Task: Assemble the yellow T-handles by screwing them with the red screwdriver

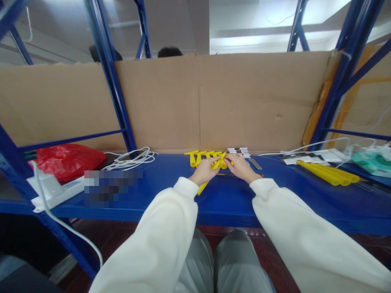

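Observation:
Both my hands meet over the middle of the blue shelf (pixel 165 191). My left hand (pixel 204 171) is closed on a yellow piece (pixel 216 165), its fingertips beside those of my right hand. My right hand (pixel 240 166) is bent inward with its fingers pressed together at the same yellow parts; what exactly it pinches is too small to tell. Several yellow T-shaped pieces (pixel 192 158) stand in a row just behind and left of my hands. Another yellow piece (pixel 202 188) lies under my left wrist, partly hidden.
Black-and-white small items (pixel 240 151) and a grey metal strip (pixel 255 164) lie behind my right hand. Yellow tubes (pixel 331 173) rest at the right. A red bag (pixel 69 160), white power strip (pixel 65 193) and coiled cable (pixel 131 159) are left. Cardboard (pixel 244 101) closes the back.

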A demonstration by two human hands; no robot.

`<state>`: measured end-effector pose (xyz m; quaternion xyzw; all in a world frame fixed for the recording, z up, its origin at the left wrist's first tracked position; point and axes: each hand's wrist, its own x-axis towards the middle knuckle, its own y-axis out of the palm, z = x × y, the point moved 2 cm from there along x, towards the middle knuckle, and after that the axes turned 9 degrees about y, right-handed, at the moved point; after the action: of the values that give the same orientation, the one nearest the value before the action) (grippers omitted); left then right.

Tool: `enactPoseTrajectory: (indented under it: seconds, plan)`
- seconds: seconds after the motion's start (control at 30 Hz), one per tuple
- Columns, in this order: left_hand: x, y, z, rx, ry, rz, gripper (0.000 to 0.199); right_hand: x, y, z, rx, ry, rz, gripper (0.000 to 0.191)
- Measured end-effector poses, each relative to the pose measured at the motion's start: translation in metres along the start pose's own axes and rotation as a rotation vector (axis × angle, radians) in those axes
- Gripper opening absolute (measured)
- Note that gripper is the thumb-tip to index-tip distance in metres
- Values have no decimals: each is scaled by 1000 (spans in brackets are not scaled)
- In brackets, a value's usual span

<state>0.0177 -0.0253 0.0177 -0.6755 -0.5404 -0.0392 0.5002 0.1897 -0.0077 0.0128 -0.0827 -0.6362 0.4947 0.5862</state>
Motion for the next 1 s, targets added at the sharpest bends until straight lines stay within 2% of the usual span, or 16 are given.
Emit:
enactPoseTrajectory:
  seconds: [0.27,0.77,1.0]
  plan:
    - [-1,0,-1,-10,-33,21,53,-1,0,0,5,-44,-45,25]
    - [-2,1,1,-67,-47,-9,53,-1,-4,2,-12,-59,-33,25]
    - [-3,2,0,-68,-61,14,53,0,-5,0,-59,-87,-42,25]
